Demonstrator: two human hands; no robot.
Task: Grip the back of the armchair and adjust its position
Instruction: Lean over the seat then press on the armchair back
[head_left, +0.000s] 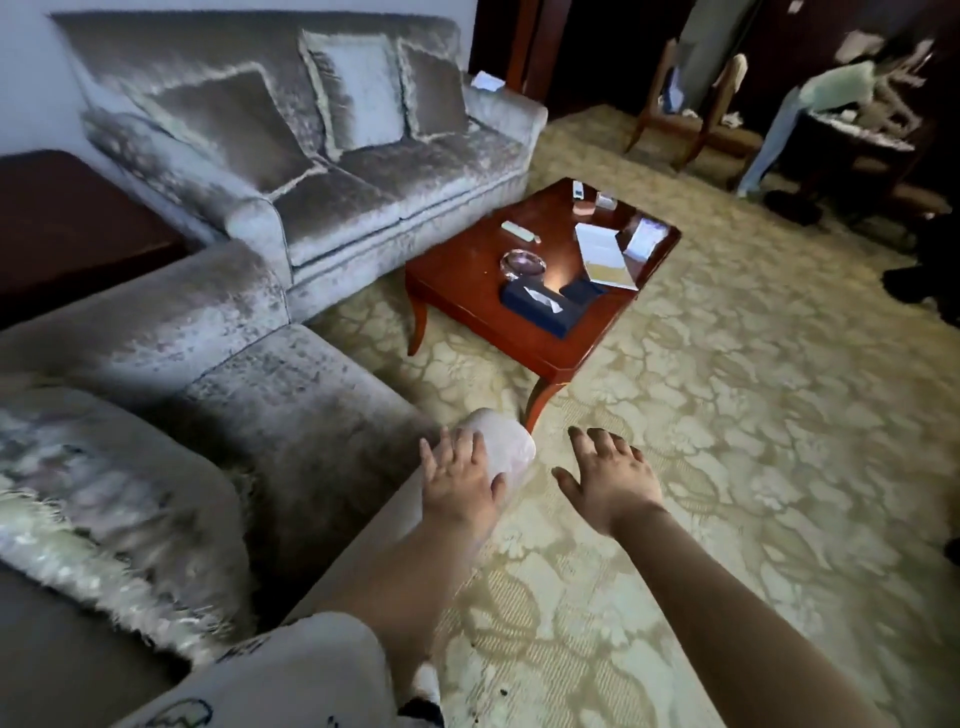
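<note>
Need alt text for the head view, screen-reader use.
A person's left hand rests flat on the front end of one arm of a grey armchair, while the right hand hovers open over patterned carpet. Beyond stand a matching sofa and a red-brown coffee table strewn with small items.

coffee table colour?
The coffee table is glossy reddish-brown wood; only the head view shows it.
</note>
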